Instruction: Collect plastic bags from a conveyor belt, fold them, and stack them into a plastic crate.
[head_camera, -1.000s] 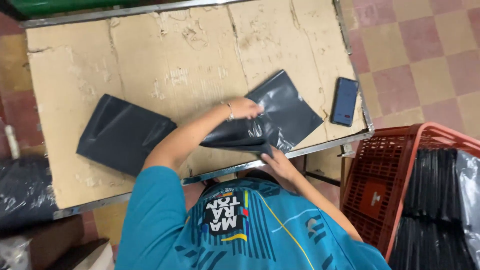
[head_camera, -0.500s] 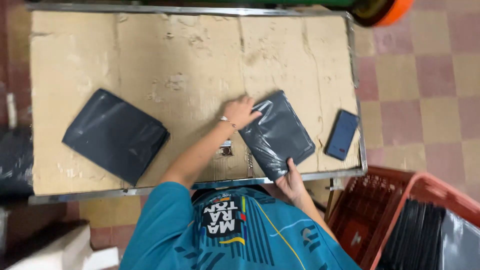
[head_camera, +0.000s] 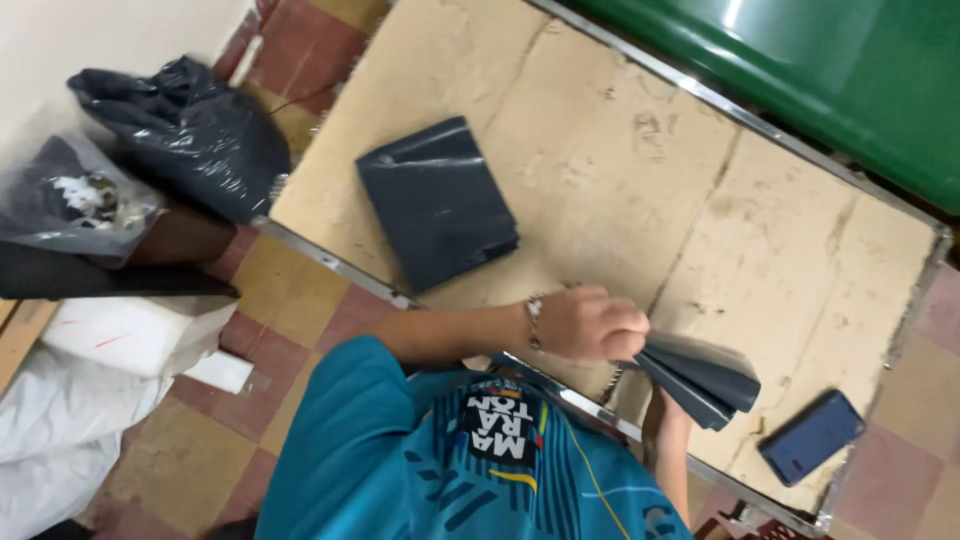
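While the left hand (head_camera: 590, 322) closes its fingers over the near end of a folded dark grey plastic mailer bag (head_camera: 700, 378), the right hand (head_camera: 668, 412) comes up from below the worktop (head_camera: 650, 170) edge and meets the same bag from underneath; its fingers are mostly hidden behind the bag, so I cannot tell how they are set. The bag is bunched into a narrow, creased wedge at the near edge of the pale, scuffed worktop, partly lifted off it. A second dark grey bag (head_camera: 438, 203), flat and roughly square, lies well apart toward the far left of the worktop. A dark blue phone (head_camera: 812, 437) lies flat near the right corner, just beside the held bag. On the tiled floor to the left sit a crumpled black plastic sack (head_camera: 190, 130), a clear bag (head_camera: 75, 205) with light scraps inside and a white box (head_camera: 140, 335). A green surface (head_camera: 800, 70) runs behind the worktop.
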